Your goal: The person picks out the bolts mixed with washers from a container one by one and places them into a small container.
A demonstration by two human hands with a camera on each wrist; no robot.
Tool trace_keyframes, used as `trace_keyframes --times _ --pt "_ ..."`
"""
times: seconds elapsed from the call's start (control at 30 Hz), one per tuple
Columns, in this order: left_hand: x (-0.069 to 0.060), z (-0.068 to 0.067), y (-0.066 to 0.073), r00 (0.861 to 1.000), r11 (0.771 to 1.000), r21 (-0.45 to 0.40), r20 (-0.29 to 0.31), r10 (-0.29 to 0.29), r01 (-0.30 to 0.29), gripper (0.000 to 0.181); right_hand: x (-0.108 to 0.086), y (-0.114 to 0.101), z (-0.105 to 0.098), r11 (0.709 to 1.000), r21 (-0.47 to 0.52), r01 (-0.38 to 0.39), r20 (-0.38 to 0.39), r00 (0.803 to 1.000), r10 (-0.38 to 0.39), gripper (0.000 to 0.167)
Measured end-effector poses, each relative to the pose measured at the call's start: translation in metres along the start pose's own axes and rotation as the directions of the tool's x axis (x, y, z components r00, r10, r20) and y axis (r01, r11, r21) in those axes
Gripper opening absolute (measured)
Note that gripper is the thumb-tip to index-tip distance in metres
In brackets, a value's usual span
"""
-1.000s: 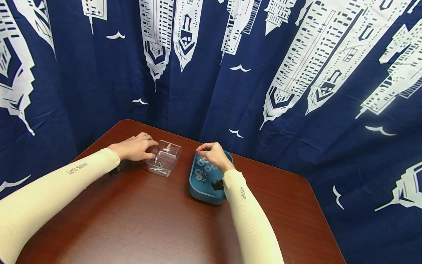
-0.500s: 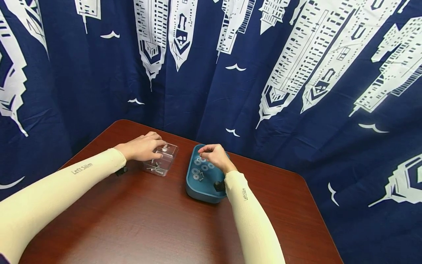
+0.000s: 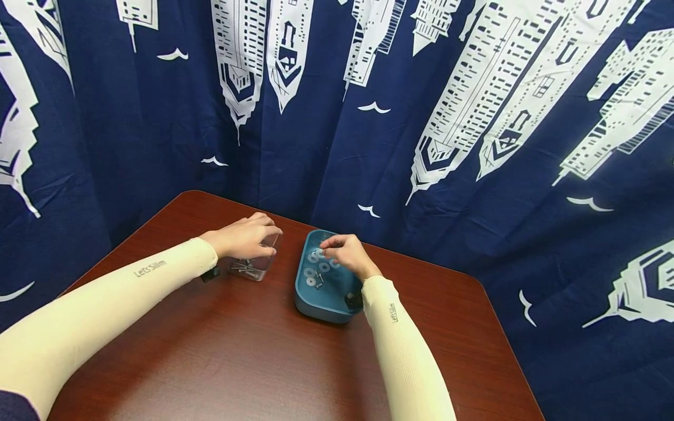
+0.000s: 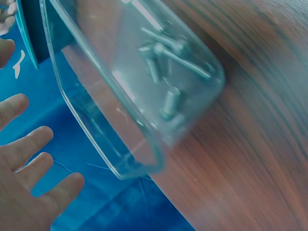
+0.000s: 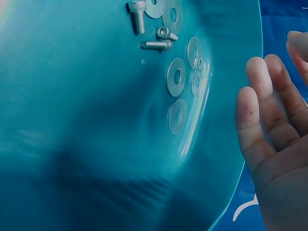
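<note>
My left hand (image 3: 243, 238) hovers over a clear plastic box (image 3: 258, 274), fingers spread and bent. In the left wrist view, that hand (image 4: 31, 178) is beside the box rim, its visible fingertips holding nothing; screws (image 4: 171, 102) lie in one compartment. My right hand (image 3: 351, 255) is above the back part of a blue tray (image 3: 322, 312). In the right wrist view, this hand (image 5: 284, 134) has relaxed fingers, with thumb and index finger partly cut off at the edge. Several washers (image 5: 171, 85) and screws (image 5: 139, 23) lie on the tray floor.
Box and tray stand side by side on a brown wooden table (image 3: 221, 339), a narrow strip of tabletop between them. A dark blue curtain (image 3: 300, 175) with white building prints hangs behind the far edge.
My left hand has moved right, from the left side of the clear box to over it. My right hand stays above the tray, with its thumb and index fingertips slightly farther apart.
</note>
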State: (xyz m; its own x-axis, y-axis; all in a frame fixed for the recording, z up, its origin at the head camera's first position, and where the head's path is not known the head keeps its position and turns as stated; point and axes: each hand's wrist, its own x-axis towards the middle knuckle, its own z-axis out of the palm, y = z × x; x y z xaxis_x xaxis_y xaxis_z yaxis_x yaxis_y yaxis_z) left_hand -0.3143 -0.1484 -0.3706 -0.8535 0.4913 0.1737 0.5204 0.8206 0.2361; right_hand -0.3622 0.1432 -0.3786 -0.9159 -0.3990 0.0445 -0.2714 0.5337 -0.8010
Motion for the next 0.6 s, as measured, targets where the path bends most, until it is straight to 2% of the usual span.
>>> trace_keyframes --times 0.2,0.37,0.6 --pt "0.012 0.004 0.011 1.000 1.000 -0.001 0.013 0.011 -0.011 0.053 -0.003 0.002 -0.001 1.000 0.014 -0.010 -0.005 1.000 0.010 0.016" --pt "0.021 0.008 0.023 0.999 1.000 -0.012 0.048 0.008 -0.007 0.055 -0.002 0.007 0.000 0.999 0.013 -0.030 -0.005 1.000 0.030 0.017" --pt "0.031 0.013 0.038 0.998 0.999 -0.002 0.050 0.046 -0.046 0.056 -0.002 0.012 0.003 0.997 -0.008 -0.078 0.006 0.997 0.078 0.025"
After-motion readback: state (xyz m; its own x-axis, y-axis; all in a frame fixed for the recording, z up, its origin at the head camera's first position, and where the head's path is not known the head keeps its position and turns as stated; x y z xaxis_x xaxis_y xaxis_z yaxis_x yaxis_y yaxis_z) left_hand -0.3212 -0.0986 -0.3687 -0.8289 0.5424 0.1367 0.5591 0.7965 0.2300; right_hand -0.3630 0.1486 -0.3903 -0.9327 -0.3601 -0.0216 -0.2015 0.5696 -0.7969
